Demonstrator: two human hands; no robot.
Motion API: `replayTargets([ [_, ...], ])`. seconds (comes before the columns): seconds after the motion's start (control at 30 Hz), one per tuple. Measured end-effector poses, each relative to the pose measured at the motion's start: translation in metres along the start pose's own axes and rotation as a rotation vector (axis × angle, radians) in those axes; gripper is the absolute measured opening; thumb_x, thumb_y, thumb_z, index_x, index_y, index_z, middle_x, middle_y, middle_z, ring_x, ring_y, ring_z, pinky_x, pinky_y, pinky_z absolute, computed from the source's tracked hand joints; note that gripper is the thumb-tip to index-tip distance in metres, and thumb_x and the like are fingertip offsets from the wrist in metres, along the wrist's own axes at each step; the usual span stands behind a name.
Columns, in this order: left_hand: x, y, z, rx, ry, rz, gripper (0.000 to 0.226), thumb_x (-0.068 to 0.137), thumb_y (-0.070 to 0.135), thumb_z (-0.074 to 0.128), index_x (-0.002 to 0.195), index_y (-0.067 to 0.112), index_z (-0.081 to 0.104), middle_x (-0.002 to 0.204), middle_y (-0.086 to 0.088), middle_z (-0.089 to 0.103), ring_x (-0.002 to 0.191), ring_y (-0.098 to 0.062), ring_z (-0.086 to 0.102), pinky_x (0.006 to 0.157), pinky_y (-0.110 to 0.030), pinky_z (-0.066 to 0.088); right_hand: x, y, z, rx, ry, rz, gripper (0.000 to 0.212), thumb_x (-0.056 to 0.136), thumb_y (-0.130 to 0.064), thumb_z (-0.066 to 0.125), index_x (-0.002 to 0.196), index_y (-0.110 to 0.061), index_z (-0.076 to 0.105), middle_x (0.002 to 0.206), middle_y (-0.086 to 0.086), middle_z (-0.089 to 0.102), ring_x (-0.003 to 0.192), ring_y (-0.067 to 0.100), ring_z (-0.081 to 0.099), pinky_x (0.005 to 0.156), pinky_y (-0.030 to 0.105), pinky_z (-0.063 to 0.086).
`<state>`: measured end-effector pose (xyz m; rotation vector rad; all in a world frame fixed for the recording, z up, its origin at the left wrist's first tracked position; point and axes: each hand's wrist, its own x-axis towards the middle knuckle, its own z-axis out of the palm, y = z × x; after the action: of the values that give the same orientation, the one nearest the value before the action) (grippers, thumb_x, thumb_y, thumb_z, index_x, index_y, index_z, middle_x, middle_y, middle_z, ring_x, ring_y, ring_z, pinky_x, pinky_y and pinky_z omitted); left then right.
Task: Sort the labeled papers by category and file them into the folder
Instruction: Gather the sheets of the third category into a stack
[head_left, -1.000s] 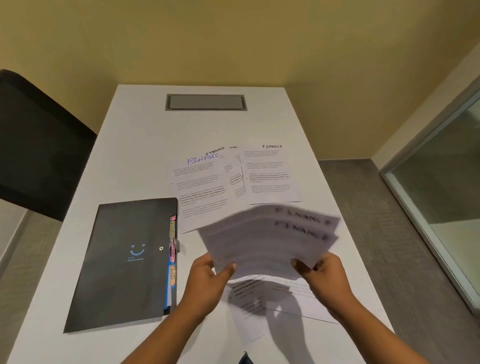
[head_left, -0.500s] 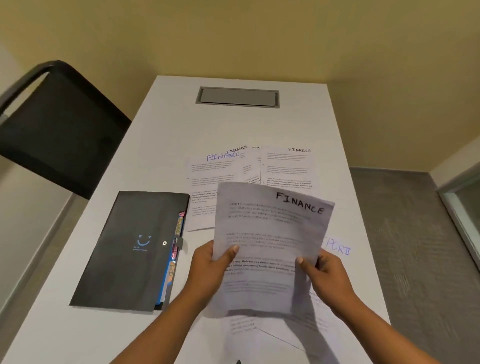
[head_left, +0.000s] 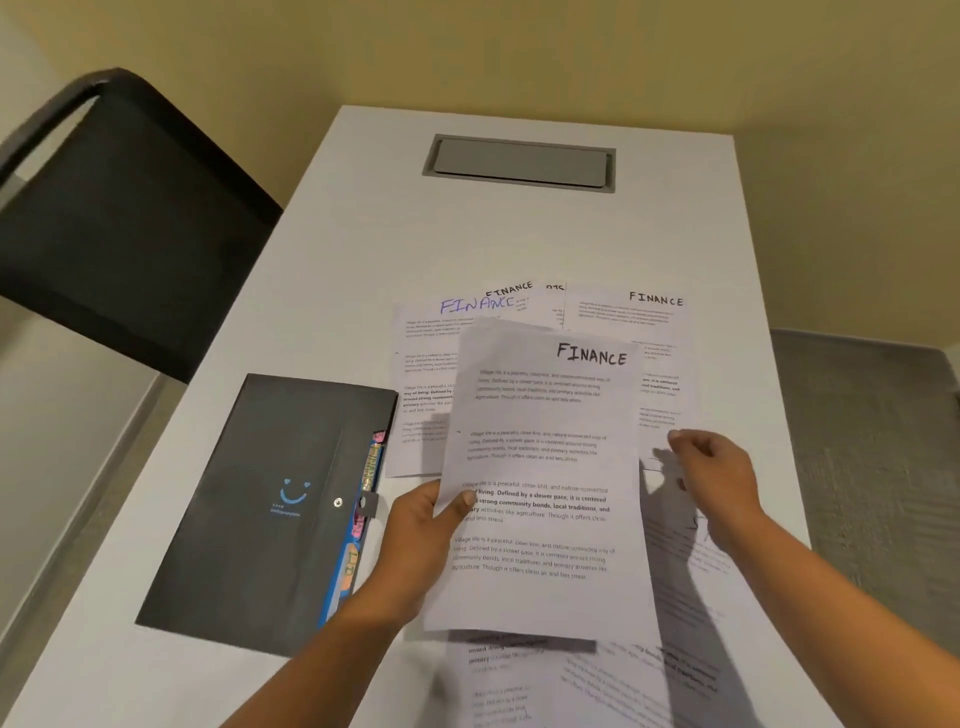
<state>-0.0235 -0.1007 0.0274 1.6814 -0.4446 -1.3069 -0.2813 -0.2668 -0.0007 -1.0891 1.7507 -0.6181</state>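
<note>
White counter (head_left: 322, 291) w/ a grey inset hatch (head_left: 519, 162) at its far end, set against a yellow wall (head_left: 467, 47); black chair (head_left: 124, 218) at left, grey carpet (head_left: 872, 415) at right. A closed black folder (head_left: 260, 509), coloured tabs at its right edge, lies on the counter's left side. Sheets headed FINANCE (head_left: 657, 312) are spread beyond it; more papers (head_left: 691, 597) lie nearer. Left hand (head_left: 415, 551) pinches a FINANCE sheet (head_left: 545, 467) by its left edge, thumb on top, above the spread. Right hand (head_left: 717, 478) is loosely curled just beside that sheet's right edge; its grip looks empty.
</note>
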Motion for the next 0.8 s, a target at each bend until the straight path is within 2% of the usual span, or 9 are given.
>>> replayTargets([
  [0.07, 0.009, 0.002, -0.004, -0.048, 0.03, -0.004, 0.017, 0.095, 0.015, 0.06, 0.107, 0.019, 0.071, 0.101, 0.0, 0.077, 0.091, -0.018, 0.074, 0.074, -0.031, 0.06, 0.025, -0.004, 0.0, -0.233, 0.109, -0.011, 0.041, 0.093, -0.033, 0.064, 0.126, -0.008, 0.062, 0.132, 0.013, 0.063, 0.116, 0.031, 0.061, 0.102, 0.044, 0.046],
  [0.13, 0.016, 0.004, -0.008, -0.093, 0.069, -0.019, 0.015, 0.094, 0.013, 0.062, 0.105, 0.017, 0.071, 0.1, -0.001, 0.077, 0.091, -0.019, 0.074, 0.072, -0.032, 0.061, 0.048, -0.007, 0.003, -0.368, 0.133, 0.024, 0.055, 0.092, -0.034, 0.066, 0.134, -0.001, 0.054, 0.135, 0.019, 0.06, 0.123, 0.038, 0.057, 0.099, 0.042, 0.045],
  [0.2, 0.023, 0.003, -0.014, -0.151, 0.097, -0.044, 0.016, 0.093, 0.011, 0.064, 0.107, 0.015, 0.071, 0.1, -0.003, 0.077, 0.091, -0.023, 0.075, 0.07, -0.033, 0.061, 0.068, -0.009, 0.009, -0.475, 0.129, 0.087, 0.066, 0.086, -0.045, 0.071, 0.125, 0.005, 0.056, 0.126, 0.024, 0.063, 0.115, 0.043, 0.059, 0.091, 0.043, 0.049],
  [0.3, 0.027, 0.003, -0.025, -0.21, 0.102, -0.043, 0.02, 0.093, 0.008, 0.062, 0.111, 0.011, 0.07, 0.104, -0.009, 0.076, 0.094, -0.029, 0.073, 0.079, -0.043, 0.059, 0.082, -0.01, 0.022, -0.631, 0.165, 0.183, 0.085, 0.071, -0.061, 0.076, 0.12, 0.005, 0.054, 0.121, 0.024, 0.059, 0.114, 0.044, 0.058, 0.089, 0.047, 0.05],
  [0.4, 0.029, -0.002, -0.034, -0.223, 0.1, -0.024, 0.023, 0.093, 0.004, 0.059, 0.114, 0.005, 0.068, 0.105, -0.013, 0.075, 0.096, -0.032, 0.072, 0.072, -0.038, 0.061, 0.088, -0.006, 0.03, -0.677, 0.212, 0.236, 0.086, 0.068, -0.051, 0.084, 0.125, 0.001, 0.046, 0.126, 0.022, 0.056, 0.118, 0.043, 0.055, 0.092, 0.05, 0.05],
  [0.47, 0.031, -0.007, -0.039, -0.212, 0.132, -0.039, 0.021, 0.094, 0.004, 0.058, 0.112, 0.007, 0.069, 0.103, -0.012, 0.076, 0.093, -0.031, 0.073, 0.066, -0.035, 0.061, 0.094, -0.004, 0.033, -0.585, 0.189, 0.291, 0.089, 0.068, -0.042, 0.087, 0.129, 0.002, 0.039, 0.126, 0.025, 0.058, 0.115, 0.046, 0.058, 0.093, 0.052, 0.052],
  [0.57, 0.037, -0.016, -0.042, -0.189, 0.159, -0.051, 0.021, 0.094, 0.006, 0.06, 0.111, 0.011, 0.07, 0.102, -0.01, 0.076, 0.09, -0.03, 0.074, 0.066, -0.037, 0.061, 0.099, -0.001, 0.029, -0.479, 0.147, 0.282, 0.065, 0.074, -0.026, 0.084, 0.123, 0.002, 0.051, 0.118, 0.025, 0.064, 0.106, 0.044, 0.063, 0.088, 0.049, 0.055],
  [0.67, 0.04, -0.015, -0.038, -0.171, 0.141, -0.05, 0.021, 0.094, 0.008, 0.06, 0.112, 0.013, 0.07, 0.104, -0.009, 0.076, 0.095, -0.03, 0.073, 0.08, -0.046, 0.059, 0.097, -0.003, 0.02, -0.456, 0.171, 0.133, 0.033, 0.087, -0.022, 0.067, 0.113, -0.002, 0.064, 0.109, 0.021, 0.068, 0.094, 0.041, 0.064, 0.081, 0.046, 0.056],
  [0.8, 0.041, -0.008, -0.034, -0.17, 0.146, -0.041, 0.019, 0.093, 0.008, 0.062, 0.11, 0.011, 0.07, 0.101, -0.008, 0.077, 0.092, -0.028, 0.074, 0.081, -0.045, 0.058, 0.076, -0.013, 0.001, -0.24, 0.242, 0.054, 0.017, 0.091, -0.018, 0.059, 0.091, -0.003, 0.066, 0.09, 0.018, 0.069, 0.075, 0.035, 0.064, 0.072, 0.045, 0.056],
])
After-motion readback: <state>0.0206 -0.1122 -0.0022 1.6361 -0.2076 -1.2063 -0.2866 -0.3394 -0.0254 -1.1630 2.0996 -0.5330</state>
